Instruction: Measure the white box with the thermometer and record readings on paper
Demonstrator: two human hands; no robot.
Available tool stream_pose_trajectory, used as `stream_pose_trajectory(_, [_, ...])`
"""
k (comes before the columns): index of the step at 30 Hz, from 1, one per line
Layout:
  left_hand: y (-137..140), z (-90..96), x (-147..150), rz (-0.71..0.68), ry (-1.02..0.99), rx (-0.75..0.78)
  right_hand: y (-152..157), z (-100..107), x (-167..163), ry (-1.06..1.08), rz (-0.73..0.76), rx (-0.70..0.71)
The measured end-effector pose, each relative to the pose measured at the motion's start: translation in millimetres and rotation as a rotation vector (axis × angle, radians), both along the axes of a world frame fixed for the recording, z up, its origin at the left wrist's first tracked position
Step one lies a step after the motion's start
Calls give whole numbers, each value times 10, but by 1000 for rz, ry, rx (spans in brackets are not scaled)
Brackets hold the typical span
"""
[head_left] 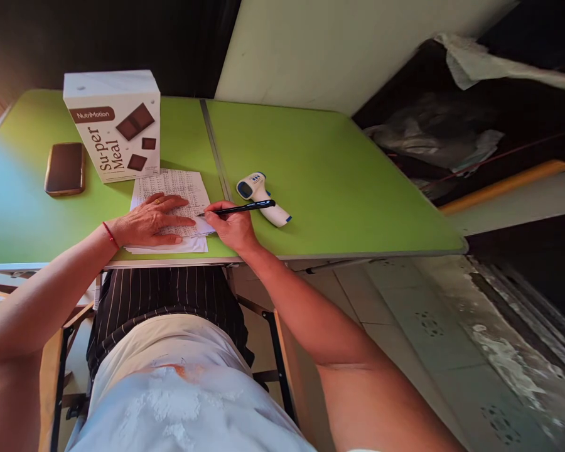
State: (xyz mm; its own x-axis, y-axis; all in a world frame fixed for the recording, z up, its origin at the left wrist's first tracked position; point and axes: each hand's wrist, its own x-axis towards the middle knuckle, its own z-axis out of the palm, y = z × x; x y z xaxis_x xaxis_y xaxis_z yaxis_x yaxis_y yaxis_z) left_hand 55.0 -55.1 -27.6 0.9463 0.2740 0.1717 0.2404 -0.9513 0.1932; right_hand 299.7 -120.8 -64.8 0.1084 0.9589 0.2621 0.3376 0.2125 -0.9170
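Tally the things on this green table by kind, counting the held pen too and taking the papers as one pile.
White cardboard box with brown print: 1
Dark rectangular phone: 1
White and blue plastic thermometer gun: 1
Slim black pen: 1
Pile of white paper sheets: 1
Total: 5

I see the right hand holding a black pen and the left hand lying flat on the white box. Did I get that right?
Not quite: the left hand isn't on the white box. The head view shows it lying on the sheet of paper covered in writing. The right hand does hold a black pen.
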Motion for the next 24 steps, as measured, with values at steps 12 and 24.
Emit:
stream_pose_trajectory(12, [1, 3, 9, 10, -15, -21, 5, -39, 21, -63, 2, 15])
stream_pose_trajectory(24, [11, -14, 3, 2, -7, 2, 6, -26, 16, -59, -3, 17])
